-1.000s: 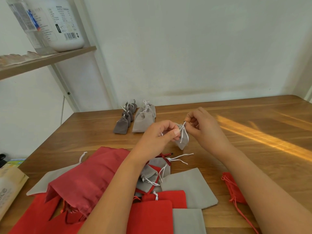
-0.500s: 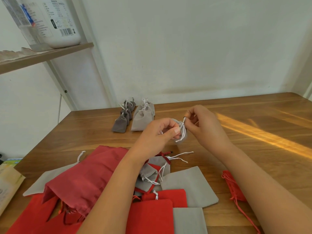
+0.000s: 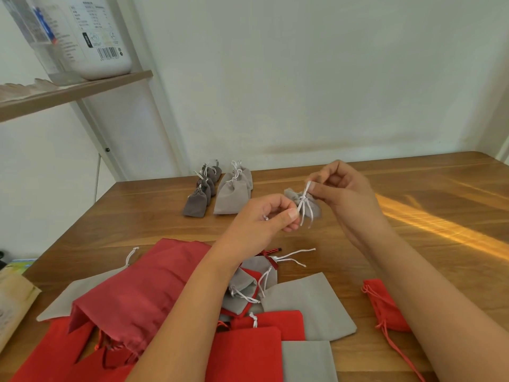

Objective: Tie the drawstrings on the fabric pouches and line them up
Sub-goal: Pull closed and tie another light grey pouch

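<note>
The grey pouch (image 3: 292,194) has lifted; left hand (image 3: 259,224) and right hand (image 3: 347,197) each pinch its white drawstring (image 3: 303,208). Light and limp: hold it by the cords.

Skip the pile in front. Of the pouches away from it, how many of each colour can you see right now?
Lined-up dark grey pouches: 3
Lined-up light grey pouches: 2 in view; overlap may hide another
Held grey pouch, cords being tied: 1
Red pouch alone at the right: 1
Total in view: 7
</note>
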`<state>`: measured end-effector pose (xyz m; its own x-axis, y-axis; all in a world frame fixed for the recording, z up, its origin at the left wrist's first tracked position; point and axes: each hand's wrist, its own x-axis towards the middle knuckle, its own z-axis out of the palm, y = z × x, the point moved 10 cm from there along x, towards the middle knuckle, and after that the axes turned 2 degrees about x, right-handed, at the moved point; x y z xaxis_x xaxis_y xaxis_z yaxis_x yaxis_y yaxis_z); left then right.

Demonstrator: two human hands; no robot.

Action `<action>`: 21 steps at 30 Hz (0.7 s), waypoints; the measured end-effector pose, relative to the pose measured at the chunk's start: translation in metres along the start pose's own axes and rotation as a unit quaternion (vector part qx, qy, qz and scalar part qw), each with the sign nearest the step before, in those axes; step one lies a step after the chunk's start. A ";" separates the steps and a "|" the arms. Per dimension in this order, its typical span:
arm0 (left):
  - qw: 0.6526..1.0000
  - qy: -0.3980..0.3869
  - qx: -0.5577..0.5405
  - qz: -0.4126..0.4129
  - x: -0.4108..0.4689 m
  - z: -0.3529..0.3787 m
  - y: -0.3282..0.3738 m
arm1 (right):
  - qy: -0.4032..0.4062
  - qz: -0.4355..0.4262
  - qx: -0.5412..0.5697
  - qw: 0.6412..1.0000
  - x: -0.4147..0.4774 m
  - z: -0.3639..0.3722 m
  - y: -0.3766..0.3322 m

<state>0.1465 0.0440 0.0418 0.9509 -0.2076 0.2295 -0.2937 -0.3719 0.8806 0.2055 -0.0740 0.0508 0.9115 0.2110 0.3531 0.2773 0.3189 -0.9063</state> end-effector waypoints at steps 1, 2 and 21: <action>1.000 -0.001 -0.001 0.003 0.000 0.000 0.001 | -0.015 0.011 0.020 1.000 0.001 0.003 0.004; 1.000 -0.002 -0.002 0.006 -0.001 0.000 0.002 | -0.027 0.011 0.016 0.999 0.001 0.006 0.006; 1.000 -0.013 0.008 -0.012 -0.001 0.002 -0.002 | -0.041 -0.188 -0.411 0.891 -0.007 0.020 -0.017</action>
<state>0.1461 0.0432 0.0395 0.9549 -0.2215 0.1976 -0.2726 -0.3906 0.8793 0.1884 -0.0626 0.0679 0.6911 0.3102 0.6528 0.7182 -0.3960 -0.5721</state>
